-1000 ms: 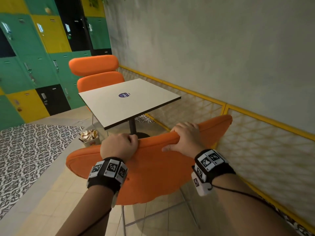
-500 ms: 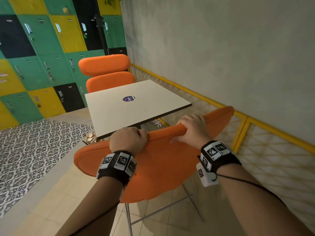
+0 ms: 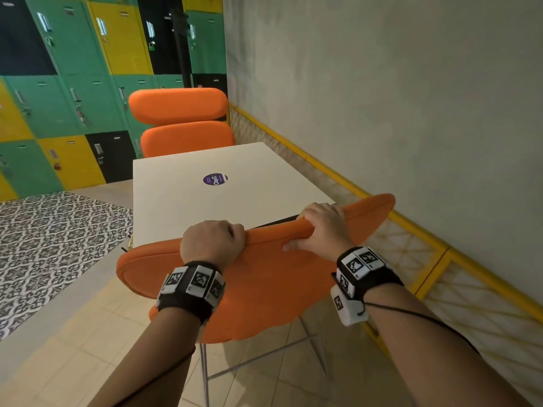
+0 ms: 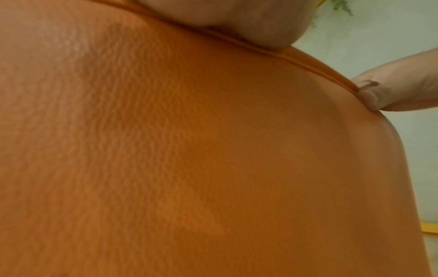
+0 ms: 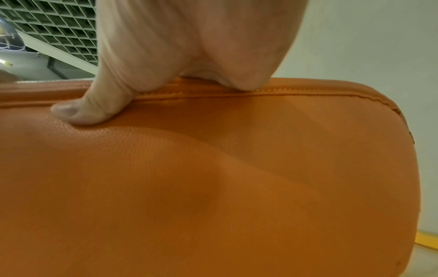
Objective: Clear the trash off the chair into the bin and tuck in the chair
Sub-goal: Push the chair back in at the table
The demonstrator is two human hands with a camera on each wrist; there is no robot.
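Note:
The orange padded chair stands in front of me with its backrest top right against the near edge of the white table. My left hand grips the top edge of the backrest, fingers curled over it. My right hand grips the same edge further right, thumb pressed on the near face. The chair's back fills the left wrist view, and the chair's back also fills the right wrist view under my right hand. The seat and the bin are hidden.
A second orange chair stands at the table's far side. Green, yellow and black lockers line the back wall. A yellow-framed mesh rail runs along the grey wall on the right. A patterned floor lies to the left.
With both hands holding its backrest, the chair has moved forward toward the table, so its seat is now under the tabletop. The bin with trash seen left of the table has dropped out of view.

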